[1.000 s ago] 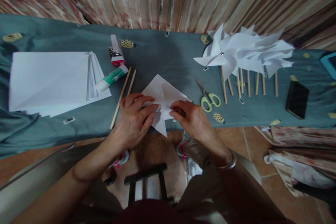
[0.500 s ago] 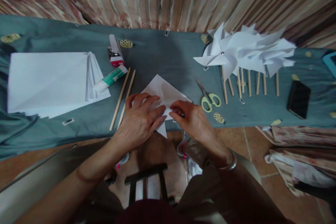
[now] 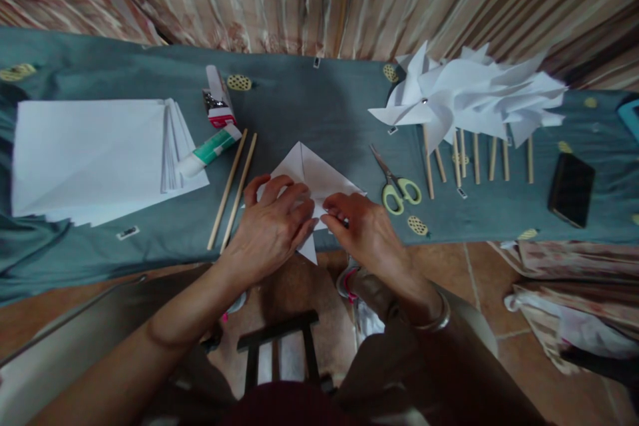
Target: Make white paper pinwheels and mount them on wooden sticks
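A square sheet of white paper (image 3: 319,172) lies cornerwise at the table's front edge, with creases or cuts running toward its middle. One pointed corner hangs over the edge. My left hand (image 3: 272,219) rests on the sheet's left side, fingers apart and slightly bent, touching it near the middle. Close beside it, my right hand (image 3: 362,223) is closed in a pinch over the right side. A small dark thing shows under its fingers, too hidden to name. Green-handled scissors (image 3: 397,186) lie to the right, and two wooden sticks (image 3: 234,190) to the left.
A stack of white paper (image 3: 90,153) lies at the left, a green-and-white glue tube (image 3: 212,150) on its edge. Behind the tube stands an opened small box (image 3: 219,103). Several paper pinwheels (image 3: 469,96) on sticks and a black phone (image 3: 572,190) are at the right.
The fingers of my left hand have bent a little more and drawn slightly back on the paper. My right hand keeps its pinch in nearly the same place.
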A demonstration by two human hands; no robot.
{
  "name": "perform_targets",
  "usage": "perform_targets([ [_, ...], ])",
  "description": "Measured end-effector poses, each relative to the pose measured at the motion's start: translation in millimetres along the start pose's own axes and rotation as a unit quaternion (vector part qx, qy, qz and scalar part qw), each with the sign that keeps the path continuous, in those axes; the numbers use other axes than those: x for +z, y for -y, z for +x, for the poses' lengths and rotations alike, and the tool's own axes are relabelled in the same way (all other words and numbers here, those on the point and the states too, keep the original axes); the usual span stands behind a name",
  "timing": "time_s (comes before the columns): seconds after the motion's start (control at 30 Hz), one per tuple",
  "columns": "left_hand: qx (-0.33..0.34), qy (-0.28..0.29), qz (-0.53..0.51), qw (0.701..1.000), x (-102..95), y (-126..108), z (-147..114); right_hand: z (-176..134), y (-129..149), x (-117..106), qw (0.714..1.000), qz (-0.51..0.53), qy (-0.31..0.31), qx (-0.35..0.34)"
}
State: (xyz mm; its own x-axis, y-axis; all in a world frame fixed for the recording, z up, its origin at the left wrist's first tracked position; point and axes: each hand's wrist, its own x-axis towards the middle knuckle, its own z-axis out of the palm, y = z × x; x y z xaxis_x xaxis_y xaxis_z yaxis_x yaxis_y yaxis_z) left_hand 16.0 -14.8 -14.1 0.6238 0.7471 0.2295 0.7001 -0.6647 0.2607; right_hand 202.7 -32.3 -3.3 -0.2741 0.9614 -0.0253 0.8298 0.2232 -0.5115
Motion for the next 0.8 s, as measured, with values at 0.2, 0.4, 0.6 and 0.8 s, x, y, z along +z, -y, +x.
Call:
perform_targets([
  [0.2, 0.003, -0.015, 0.007, 1.000, 7.6, -4.2, 7.4, -5.6, 6.3, -5.1, 0.994, -0.069, -0.022, -0.080],
  [0.4, -0.019, 0.007, -0.051, 0.998, 4.8, -3.0, 10.9, -3.4, 7.8, 0.4, 0.989, -0.084, 0.015, -0.121],
  [0.6, -0.063, -0.005, -0.098, 0.993, -0.7, 4.2, 6.8, -3.9, 6.1, 5.2, 0.988, -0.076, -0.018, -0.133],
  [0.8, -0.089, -0.046, -0.103, 0.990, -5.3, 10.7, -2.4, -2.7, 7.5, 2.9, 0.991, -0.051, -0.009, -0.124],
])
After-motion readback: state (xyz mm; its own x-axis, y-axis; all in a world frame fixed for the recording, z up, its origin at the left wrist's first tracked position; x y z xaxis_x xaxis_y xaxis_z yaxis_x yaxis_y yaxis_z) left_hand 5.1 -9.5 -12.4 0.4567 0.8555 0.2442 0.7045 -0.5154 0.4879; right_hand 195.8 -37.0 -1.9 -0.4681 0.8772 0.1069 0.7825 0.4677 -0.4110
